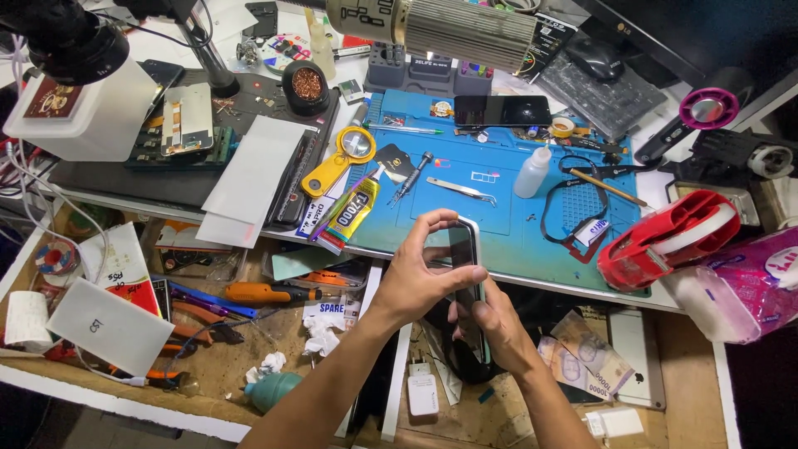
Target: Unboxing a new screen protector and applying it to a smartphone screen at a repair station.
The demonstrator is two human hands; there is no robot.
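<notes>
A dark smartphone (464, 249) with a pale rim stands upright at the front edge of the blue work mat (515, 229). My left hand (420, 278) wraps it from the left, with the fingers curled over its top and the thumb on the screen. My right hand (499, 320) supports the lower part of the phone from below and behind. Both forearms come up from the bottom of the view.
On the mat lie tweezers (462, 190), a glue tube (349, 214), a small white bottle (532, 172), a second phone (501, 110) and a yellow magnifier (341, 158). A red tape dispenser (669, 237) sits at right. An open drawer holds an orange-handled tool (270, 293), paper and banknotes (582, 353).
</notes>
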